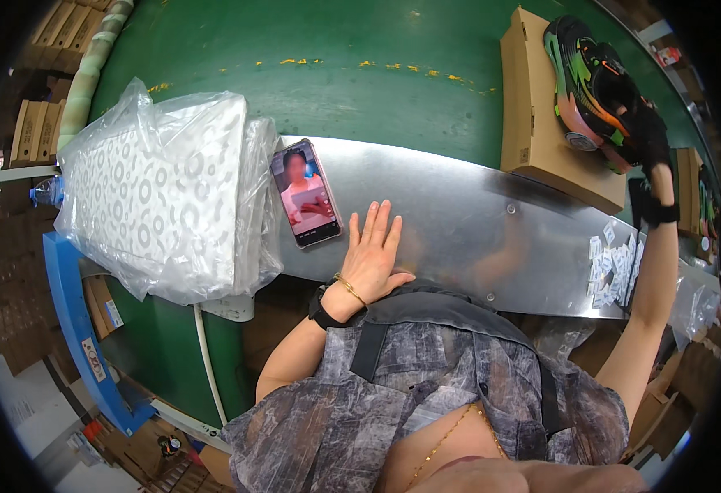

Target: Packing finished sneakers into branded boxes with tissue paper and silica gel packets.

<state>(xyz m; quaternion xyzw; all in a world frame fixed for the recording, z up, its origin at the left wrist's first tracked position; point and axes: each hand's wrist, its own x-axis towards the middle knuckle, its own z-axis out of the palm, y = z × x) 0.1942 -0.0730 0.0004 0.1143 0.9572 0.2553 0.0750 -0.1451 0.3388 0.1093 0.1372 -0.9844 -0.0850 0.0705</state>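
Hands split wide apart. Left hand [374, 253] lies flat, palm down, on the bare metal ledge [476, 226] that runs along the near edge of the green conveyor belt [360, 90] — fingers straight, slightly fanned, holding nothing; a gold bracelet and a dark watch band sit at the wrist. Just beside it on the left, not touching, a smartphone [305, 193] lies face up on the same ledge, screen lit with a person on it. Further left, a clear plastic bag of patterned white sheets [163, 193] overhangs the ledge end. Right hand [647, 135], in a dark glove, is stretched out to the far right and closed around the heel end of a multicoloured sneaker [584, 78] — green, orange and black — which rests on top of a brown cardboard shoebox [533, 123] on the belt. Exact finger positions under the glove are hard to tell. Below that arm, a cluster of small white stickers [611, 267] sits on the right end of the ledge.
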